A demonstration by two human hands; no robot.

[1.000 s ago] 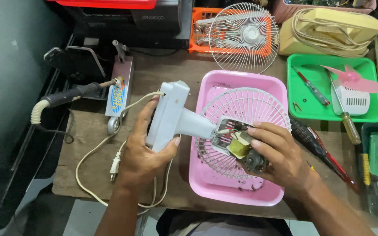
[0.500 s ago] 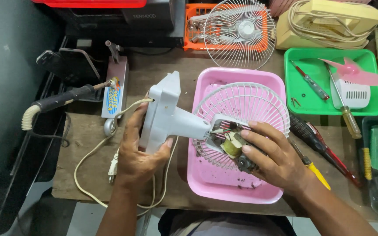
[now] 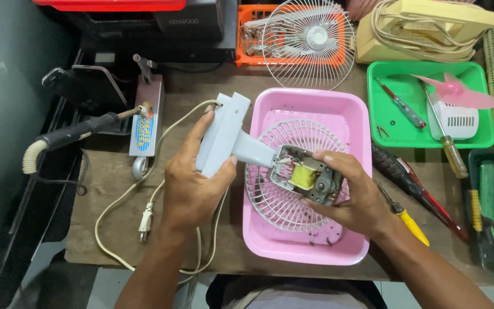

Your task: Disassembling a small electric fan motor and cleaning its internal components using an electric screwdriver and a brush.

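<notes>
fan body [image 3: 241, 146] lies across mid-frame, long axis running left to right over the pink tray [image 3: 350, 114]; left hand [image 3: 192, 183] wraps its pale base, right hand [image 3: 350, 191] clasps the bare motor [image 3: 307, 177] at the right end.

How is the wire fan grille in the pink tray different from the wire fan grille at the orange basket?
The grille in the pink tray lies flat, partly hidden by the right hand and the fan motor; the grille at the orange basket stands tilted and uncovered. The first looks dusty grey, the second cleaner white. Both are round with radial wires.
</notes>
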